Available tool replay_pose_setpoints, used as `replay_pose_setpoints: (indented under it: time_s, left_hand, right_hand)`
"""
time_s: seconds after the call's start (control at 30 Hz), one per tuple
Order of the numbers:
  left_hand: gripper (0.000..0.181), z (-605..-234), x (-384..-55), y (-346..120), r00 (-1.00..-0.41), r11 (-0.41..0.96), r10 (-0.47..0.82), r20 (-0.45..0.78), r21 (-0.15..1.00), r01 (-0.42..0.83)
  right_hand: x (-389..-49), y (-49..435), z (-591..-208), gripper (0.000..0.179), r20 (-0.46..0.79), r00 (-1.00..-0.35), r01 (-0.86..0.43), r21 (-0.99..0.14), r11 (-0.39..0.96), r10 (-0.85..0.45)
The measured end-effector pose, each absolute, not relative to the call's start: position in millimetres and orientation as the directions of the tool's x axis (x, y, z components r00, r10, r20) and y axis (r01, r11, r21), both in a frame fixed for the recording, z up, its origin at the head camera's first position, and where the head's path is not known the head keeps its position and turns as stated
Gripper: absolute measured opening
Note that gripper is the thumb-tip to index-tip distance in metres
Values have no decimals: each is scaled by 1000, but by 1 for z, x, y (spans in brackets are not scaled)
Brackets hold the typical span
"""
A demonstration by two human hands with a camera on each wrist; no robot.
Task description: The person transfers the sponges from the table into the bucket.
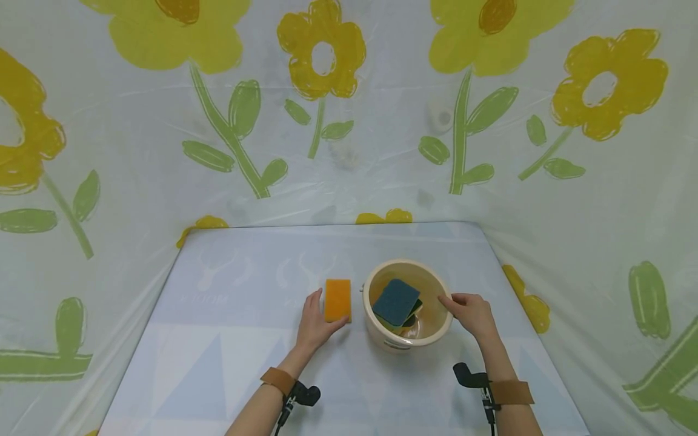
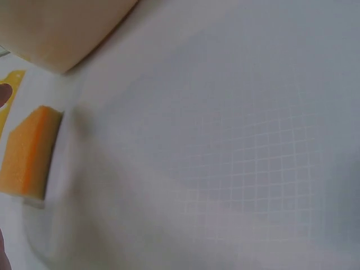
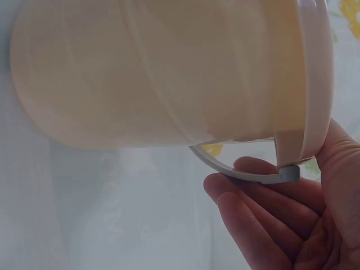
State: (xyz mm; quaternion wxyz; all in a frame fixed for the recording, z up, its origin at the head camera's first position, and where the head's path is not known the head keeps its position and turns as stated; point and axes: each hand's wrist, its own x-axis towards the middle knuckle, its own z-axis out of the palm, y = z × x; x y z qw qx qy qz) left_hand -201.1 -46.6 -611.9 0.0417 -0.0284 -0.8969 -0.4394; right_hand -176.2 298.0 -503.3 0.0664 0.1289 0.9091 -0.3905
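Observation:
An orange sponge (image 1: pixel 338 297) lies on the table just left of a cream bucket. My left hand (image 1: pixel 314 326) is spread around it, fingers along its left side and thumb near its lower right corner. In the left wrist view a gap shows between the sponge (image 2: pixel 28 152) and the fingertips at the frame edge. Inside the bucket (image 1: pixel 434 300) sits a dark teal scouring sponge (image 1: pixel 397 301) above other yellow-green and dark pieces, partly hidden. My right hand (image 1: pixel 473 312) holds the bucket's right rim, thumb at the lip, fingers by the pale handle (image 3: pixel 225 171).
The table (image 1: pixel 185 363) has a pale cover with blue triangles. Its back edge meets a white sheet (image 1: pixel 376 139) with yellow flowers, which also hangs at both sides. Each wrist wears a brown strap (image 1: pixel 279 381) with a small black camera (image 1: pixel 307 395).

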Motion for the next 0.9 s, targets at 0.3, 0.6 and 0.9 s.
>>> replay_pose_setpoints:
  time_s: [0.3, 0.6, 0.9]
  left_hand:
    - [97, -620, -203, -41, -997, 595, 19, 72, 801, 69]
    - [100, -627, -206, -34, -999, 591, 6, 31, 806, 29]
    - [104, -631, -206, -24, -998, 596, -43, 36, 803, 3]
  right_hand:
    - [-176, 298, -503, 61, -217, -960, 280, -688, 670, 179]
    - [-177, 300, -504, 60, -210, -961, 274, -685, 675, 178]
    - [-177, 300, -505, 61, -218, -959, 282, -688, 668, 181]
